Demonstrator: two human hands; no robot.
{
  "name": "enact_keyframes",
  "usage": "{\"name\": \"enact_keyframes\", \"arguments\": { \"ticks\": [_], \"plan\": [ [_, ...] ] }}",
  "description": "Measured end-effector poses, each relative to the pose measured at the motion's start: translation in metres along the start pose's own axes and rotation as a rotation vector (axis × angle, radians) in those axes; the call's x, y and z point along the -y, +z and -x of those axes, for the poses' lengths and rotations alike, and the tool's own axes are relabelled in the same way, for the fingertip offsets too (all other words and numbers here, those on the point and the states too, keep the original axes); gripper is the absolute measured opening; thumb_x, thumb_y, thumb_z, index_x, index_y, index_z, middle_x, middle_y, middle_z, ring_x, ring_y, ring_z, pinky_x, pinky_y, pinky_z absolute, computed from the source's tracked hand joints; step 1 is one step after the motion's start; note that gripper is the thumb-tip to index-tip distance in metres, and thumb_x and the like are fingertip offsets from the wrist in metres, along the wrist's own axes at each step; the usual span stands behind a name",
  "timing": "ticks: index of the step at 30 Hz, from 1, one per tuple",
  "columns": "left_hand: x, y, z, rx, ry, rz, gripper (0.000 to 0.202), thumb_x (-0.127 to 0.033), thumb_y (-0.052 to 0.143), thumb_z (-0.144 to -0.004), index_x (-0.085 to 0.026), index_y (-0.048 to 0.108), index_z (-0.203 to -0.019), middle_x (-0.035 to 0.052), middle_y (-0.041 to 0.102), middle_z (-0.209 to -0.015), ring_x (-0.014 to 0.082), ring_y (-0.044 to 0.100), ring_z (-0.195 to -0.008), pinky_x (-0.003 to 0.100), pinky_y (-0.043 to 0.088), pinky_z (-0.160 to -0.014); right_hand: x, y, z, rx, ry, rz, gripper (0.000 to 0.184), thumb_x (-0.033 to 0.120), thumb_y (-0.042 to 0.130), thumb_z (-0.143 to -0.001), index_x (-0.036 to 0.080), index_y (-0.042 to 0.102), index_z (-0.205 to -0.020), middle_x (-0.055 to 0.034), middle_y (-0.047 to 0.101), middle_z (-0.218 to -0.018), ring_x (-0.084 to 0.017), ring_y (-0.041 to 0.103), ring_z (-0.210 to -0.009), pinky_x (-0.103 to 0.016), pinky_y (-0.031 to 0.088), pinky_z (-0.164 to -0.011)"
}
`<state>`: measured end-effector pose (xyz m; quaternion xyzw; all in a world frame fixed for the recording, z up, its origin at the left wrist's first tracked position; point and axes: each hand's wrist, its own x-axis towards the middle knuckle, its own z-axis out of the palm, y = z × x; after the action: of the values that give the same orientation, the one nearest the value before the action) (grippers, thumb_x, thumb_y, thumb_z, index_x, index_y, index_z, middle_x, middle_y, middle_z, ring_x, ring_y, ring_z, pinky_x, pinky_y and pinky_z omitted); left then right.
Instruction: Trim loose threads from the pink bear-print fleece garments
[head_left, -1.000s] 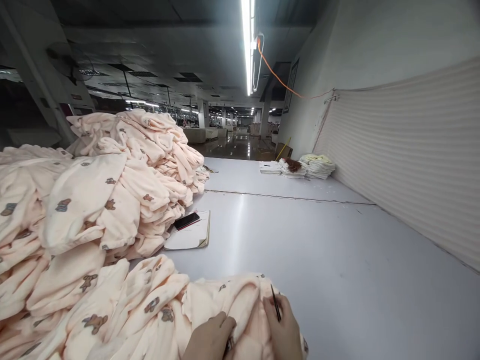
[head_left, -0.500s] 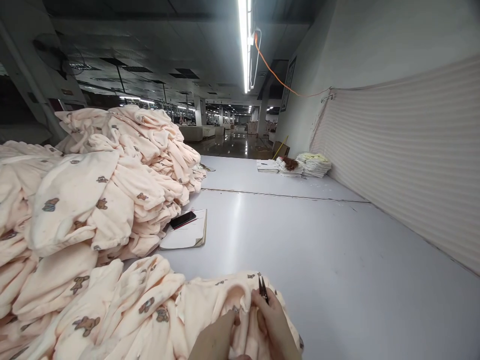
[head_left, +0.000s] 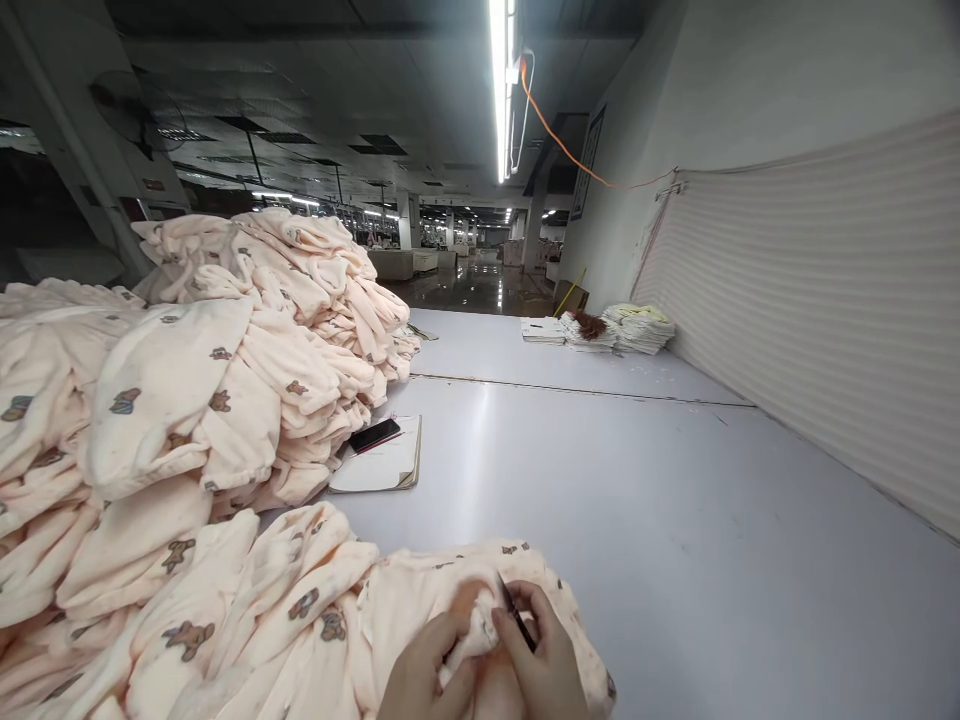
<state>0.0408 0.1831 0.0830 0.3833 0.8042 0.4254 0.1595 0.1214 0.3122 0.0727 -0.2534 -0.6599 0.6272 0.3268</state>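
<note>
Garment pile (head_left: 172, 400): peach fleece pieces with bear prints are lying heaped along the table's left side.
Notebook (head_left: 379, 465): lying beside the heap, a phone (head_left: 373, 435) resting on it.
Left hand (head_left: 424, 675): pinching a fold of the peach garment (head_left: 420, 600) lying at the near edge.
Right hand (head_left: 536, 665): gripping small black snips (head_left: 516, 612), their tip touching the fold between both hands.
Table (head_left: 637, 500): white, stretching away to the right.

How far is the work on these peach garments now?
Done: cannot tell which garments in the big peach pile are finished. In hand: left hand pinches one garment, and right hand holds small snips against it. Left: not clear.
</note>
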Motion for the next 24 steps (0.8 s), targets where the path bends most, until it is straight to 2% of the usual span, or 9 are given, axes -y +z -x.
{"name": "enact_keyframes", "arguments": {
  "ticks": [3, 6, 8, 11, 14, 16, 20, 22, 24],
  "plan": [
    [-0.003, 0.0, 0.002, -0.007, -0.016, 0.009, 0.022, -0.031, 0.042, -0.083, -0.021, 0.061, -0.088, 0.0037, 0.065, -0.081, 0.0192, 0.061, -0.078, 0.026, 0.047, -0.069, 0.0, -0.012, 0.012, -0.003, -0.343, 0.36, 0.022, 0.041, 0.06, -0.08, 0.027, 0.068, -0.094, -0.0022, 0.069, -0.084, -0.018, 0.067, -0.071, -0.022, 0.051, -0.062],
    [-0.01, 0.001, 0.004, -0.039, 0.0, 0.08, 0.024, -0.032, 0.042, -0.084, -0.023, 0.063, -0.091, 0.0028, 0.066, -0.084, 0.0189, 0.061, -0.081, 0.027, 0.046, -0.073, -0.002, -0.021, 0.02, -0.028, -0.599, 0.732, 0.023, 0.036, 0.051, -0.087, 0.028, 0.068, -0.1, -0.0026, 0.073, -0.083, -0.017, 0.067, -0.059, -0.025, 0.048, -0.052],
    [-0.012, 0.002, 0.004, -0.069, 0.002, 0.084, 0.022, -0.031, 0.043, -0.083, -0.023, 0.063, -0.089, 0.0017, 0.064, -0.08, 0.0183, 0.061, -0.077, 0.026, 0.045, -0.07, -0.001, -0.024, 0.022, -0.042, -0.71, 0.935, 0.025, 0.032, 0.048, -0.09, 0.025, 0.068, -0.103, -0.0041, 0.074, -0.085, -0.019, 0.067, -0.056, -0.027, 0.046, -0.052],
    [-0.008, 0.004, 0.006, -0.102, 0.007, 0.042, 0.018, -0.029, 0.045, -0.082, -0.023, 0.061, -0.085, -0.0002, 0.059, -0.074, 0.0169, 0.058, -0.071, 0.025, 0.044, -0.066, 0.002, -0.025, 0.022, -0.039, -0.738, 1.024, 0.027, 0.03, 0.045, -0.092, 0.023, 0.069, -0.103, -0.0047, 0.075, -0.086, -0.019, 0.067, -0.056, -0.028, 0.045, -0.053],
    [-0.003, 0.006, 0.006, -0.108, 0.016, 0.011, 0.016, -0.029, 0.045, -0.082, -0.024, 0.06, -0.082, -0.0009, 0.056, -0.071, 0.0161, 0.055, -0.067, 0.025, 0.043, -0.062, 0.004, -0.023, 0.021, -0.036, -0.683, 0.942, 0.027, 0.031, 0.047, -0.091, 0.025, 0.07, -0.102, -0.0048, 0.074, -0.085, -0.019, 0.067, -0.058, -0.027, 0.045, -0.055],
    [-0.002, 0.006, 0.006, -0.091, 0.022, 0.03, 0.018, -0.036, 0.046, -0.084, -0.023, 0.058, -0.08, 0.0, 0.055, -0.073, 0.0162, 0.054, -0.067, 0.025, 0.043, -0.062, 0.003, -0.022, 0.02, -0.038, -0.588, 0.809, 0.027, 0.034, 0.048, -0.09, 0.026, 0.071, -0.101, -0.0053, 0.073, -0.085, -0.019, 0.066, -0.06, -0.026, 0.046, -0.056],
    [-0.003, 0.002, 0.0, -0.046, 0.017, 0.214, 0.037, -0.054, 0.041, -0.085, -0.022, 0.058, -0.079, 0.0065, 0.059, -0.095, 0.0183, 0.056, -0.078, 0.028, 0.046, -0.07, -0.006, -0.017, 0.014, 0.002, -0.19, 0.235, 0.032, 0.052, 0.058, -0.081, 0.024, 0.075, -0.083, -0.0041, 0.07, -0.074, -0.019, 0.065, -0.065, -0.023, 0.049, -0.058],
    [-0.003, 0.0, -0.003, -0.01, -0.046, 0.289, 0.037, -0.055, 0.043, -0.084, -0.021, 0.051, -0.074, 0.0029, 0.057, -0.082, 0.0175, 0.053, -0.074, 0.029, 0.045, -0.072, -0.01, -0.015, 0.011, 0.039, 0.054, -0.046, 0.04, 0.06, 0.065, -0.073, 0.021, 0.075, -0.078, -0.0023, 0.067, -0.065, -0.014, 0.058, -0.051, -0.022, 0.046, -0.048],
    [-0.002, 0.0, -0.005, 0.006, -0.098, 0.336, 0.034, -0.054, 0.045, -0.083, -0.023, 0.042, -0.073, -0.0039, 0.044, -0.067, 0.0152, 0.047, -0.067, 0.027, 0.043, -0.068, -0.01, -0.013, 0.009, 0.056, 0.207, -0.193, 0.047, 0.064, 0.066, -0.069, 0.019, 0.076, -0.082, -0.0011, 0.065, -0.062, -0.009, 0.048, -0.039, -0.02, 0.038, -0.038]
  ]
}}
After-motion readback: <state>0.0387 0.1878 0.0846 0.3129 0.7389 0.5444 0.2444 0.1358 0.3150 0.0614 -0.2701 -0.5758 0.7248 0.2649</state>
